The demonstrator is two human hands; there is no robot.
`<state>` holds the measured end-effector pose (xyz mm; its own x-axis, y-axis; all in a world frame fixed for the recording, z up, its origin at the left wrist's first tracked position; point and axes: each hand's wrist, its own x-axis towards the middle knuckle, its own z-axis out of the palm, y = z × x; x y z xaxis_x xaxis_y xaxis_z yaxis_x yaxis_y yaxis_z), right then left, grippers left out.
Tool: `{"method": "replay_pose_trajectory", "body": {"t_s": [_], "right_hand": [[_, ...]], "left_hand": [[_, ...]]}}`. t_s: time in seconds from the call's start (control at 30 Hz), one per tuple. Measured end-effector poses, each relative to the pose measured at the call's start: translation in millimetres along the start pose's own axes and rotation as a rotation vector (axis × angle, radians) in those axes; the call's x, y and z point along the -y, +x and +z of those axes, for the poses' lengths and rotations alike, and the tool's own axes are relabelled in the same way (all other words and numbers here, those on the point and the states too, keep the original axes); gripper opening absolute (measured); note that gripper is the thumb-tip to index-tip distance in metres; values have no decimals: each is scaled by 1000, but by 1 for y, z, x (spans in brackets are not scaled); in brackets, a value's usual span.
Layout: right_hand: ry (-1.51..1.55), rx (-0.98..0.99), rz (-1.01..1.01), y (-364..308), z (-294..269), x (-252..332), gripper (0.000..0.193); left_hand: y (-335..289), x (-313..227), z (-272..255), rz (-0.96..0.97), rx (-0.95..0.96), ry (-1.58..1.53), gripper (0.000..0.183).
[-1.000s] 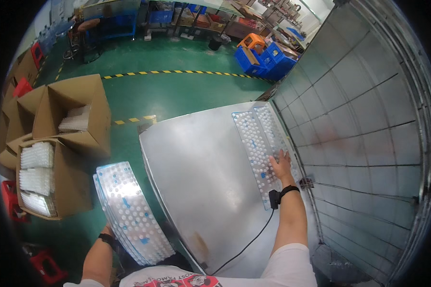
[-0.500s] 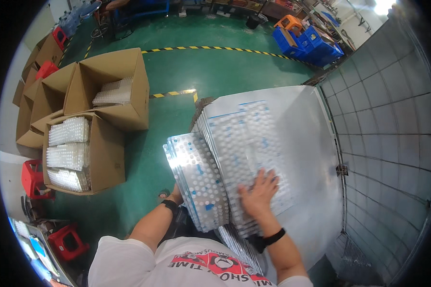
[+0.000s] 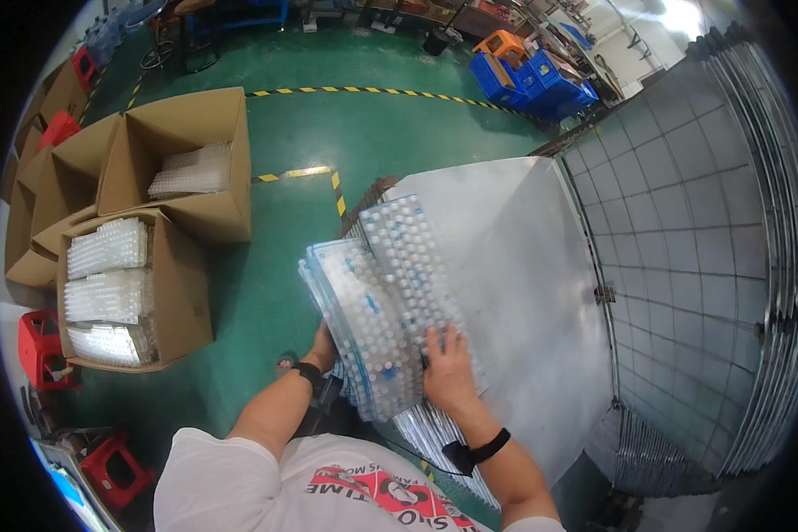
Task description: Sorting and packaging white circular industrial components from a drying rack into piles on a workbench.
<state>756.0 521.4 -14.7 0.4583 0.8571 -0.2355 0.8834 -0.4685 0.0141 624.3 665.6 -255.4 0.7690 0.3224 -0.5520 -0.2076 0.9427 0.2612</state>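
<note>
A thick stack of clear plastic sheets (image 3: 350,297), covered in round bumps and bits of blue, leans against my body, left of the metal table. My left hand (image 3: 323,348) grips its left edge, with the fingers partly hidden behind it. To its right, another clear bumpy sheet (image 3: 408,253) lies on the table's left side, overlapping the stack's edge. My right hand (image 3: 449,372) rests on the near end of that sheet, fingers stretched forward and slightly apart. Whether its thumb is under the sheet I cannot tell.
The grey metal table (image 3: 523,266) extends right to an upright wire-grid panel (image 3: 683,239). Open cardboard boxes (image 3: 182,293) stand on the left, some holding similar sheets. Red stools (image 3: 40,350) are beside them. Blue crates (image 3: 541,84) stand at the far right.
My right hand has moved left, and the sheets under it now lie further left, baring more of the table. The stack in my left hand is slightly more tilted. The whole view has shifted.
</note>
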Motion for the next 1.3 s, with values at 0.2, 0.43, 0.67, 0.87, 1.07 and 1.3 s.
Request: {"method": "replay_pose_trajectory", "body": {"t_s": [0.2,0.43,0.67,0.87,1.07,1.3], "right_hand": [[323,9,-78,-30,-69,71,56],[1144,-132,267,-3,-34,-55,49],[1581,47,-74,-6,-42,-10,49],[2046,-123,34,-111,-35,11,62],[2367,-421,37,-161,-25,5,64],[2614,-793,97,-206,3,-36,67]], "left_hand": [[-37,-37,29,57,44,130,74],[-123,-107,143,49,267,356,54],[-142,-122,200,1,457,653,50],[-143,-102,238,-167,628,737,48],[-167,-36,312,-304,505,875,43],[-170,9,350,389,1411,1704,59]]}}
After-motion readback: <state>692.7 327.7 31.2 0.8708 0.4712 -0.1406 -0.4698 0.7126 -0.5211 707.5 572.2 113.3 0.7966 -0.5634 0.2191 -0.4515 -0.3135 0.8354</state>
